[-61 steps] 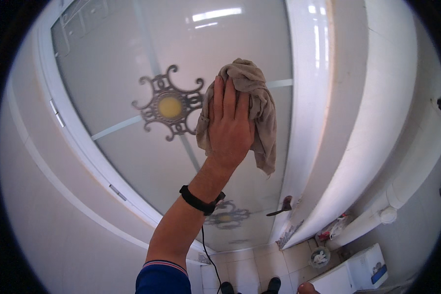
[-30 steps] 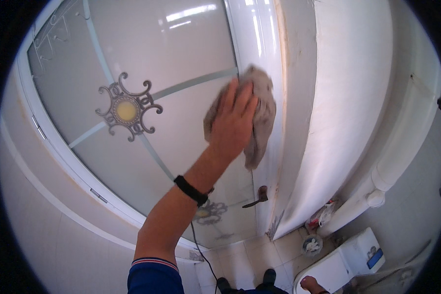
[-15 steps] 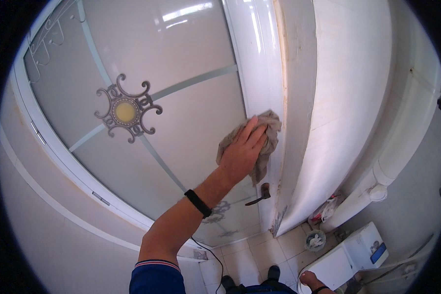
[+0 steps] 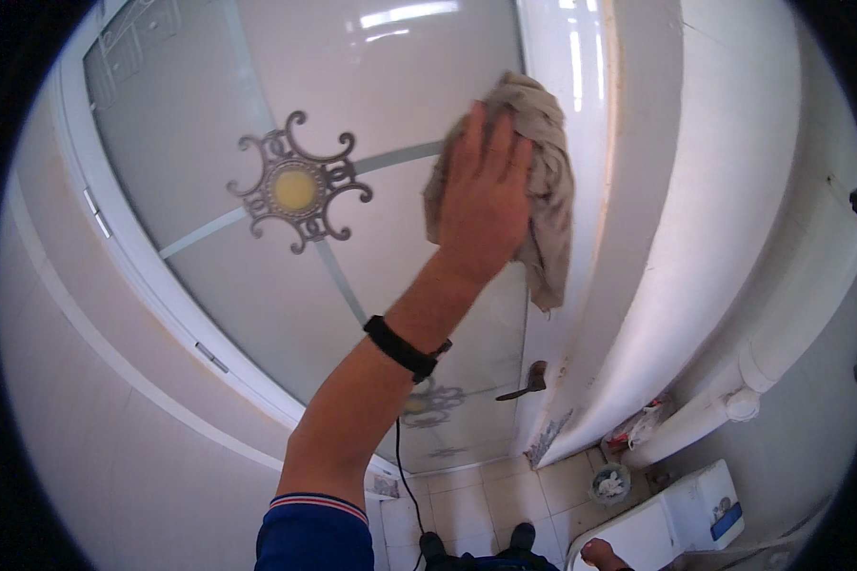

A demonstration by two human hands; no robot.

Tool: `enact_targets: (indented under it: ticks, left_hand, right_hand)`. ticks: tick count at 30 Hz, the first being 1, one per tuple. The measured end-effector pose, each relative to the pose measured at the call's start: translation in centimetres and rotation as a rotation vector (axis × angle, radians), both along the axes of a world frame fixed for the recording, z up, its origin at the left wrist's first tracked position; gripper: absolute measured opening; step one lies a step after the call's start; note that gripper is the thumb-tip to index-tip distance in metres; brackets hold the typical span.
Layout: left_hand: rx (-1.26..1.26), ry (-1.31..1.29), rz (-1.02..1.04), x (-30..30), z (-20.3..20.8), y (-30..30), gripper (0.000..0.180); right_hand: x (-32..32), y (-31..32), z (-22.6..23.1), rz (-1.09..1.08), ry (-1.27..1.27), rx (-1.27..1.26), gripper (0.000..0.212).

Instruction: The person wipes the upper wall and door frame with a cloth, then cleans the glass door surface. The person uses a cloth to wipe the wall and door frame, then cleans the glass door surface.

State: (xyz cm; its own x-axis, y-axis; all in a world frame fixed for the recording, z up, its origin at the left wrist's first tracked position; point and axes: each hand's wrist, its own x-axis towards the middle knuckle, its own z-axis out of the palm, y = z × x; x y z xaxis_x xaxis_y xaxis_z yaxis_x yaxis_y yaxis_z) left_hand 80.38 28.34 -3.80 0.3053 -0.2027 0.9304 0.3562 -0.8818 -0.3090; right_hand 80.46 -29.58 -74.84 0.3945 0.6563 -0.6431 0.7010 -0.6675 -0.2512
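My left hand (image 4: 488, 195) presses a crumpled grey-brown cloth (image 4: 546, 171) against the door. Its fingers point upward over the cloth, which hangs down past the hand on the right. Beneath them, the cloth covers part of the frosted glass panel (image 4: 390, 224) and reaches the white door frame (image 4: 588, 133). A dark lever handle (image 4: 535, 377) sits below the cloth. Low on the right, my right hand (image 4: 598, 552) is curled above the white toilet (image 4: 628, 521), small in view, and nothing shows in it.
A scrollwork ornament with a yellow centre (image 4: 295, 189) decorates the glass. Hinges (image 4: 97, 213) line the left frame. A thick white pipe (image 4: 705, 419) runs down the right side, near a small waste bin (image 4: 610, 483). A black cable (image 4: 400, 457) hangs beside my left arm to the tiled floor.
My left hand has slid the cloth upward along the door edge, away from the handle. The view has shifted slightly, and my right hand sits a little lower in it.
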Motion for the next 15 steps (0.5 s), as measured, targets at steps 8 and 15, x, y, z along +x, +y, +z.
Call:
enact_targets:
  ticks: [8,15]
  left_hand:
    - [-0.029,0.334,-0.06,-3.0,-8.7,-0.3,0.042]
    - [-0.091,0.171,-0.029,-5.2,-6.7,1.2,0.039]
  right_hand:
    - [1.1,3.5,-0.1,-0.049,-0.038,0.044,0.031]
    - [1.4,5.0,4.0,-0.059,0.021,0.028,0.033]
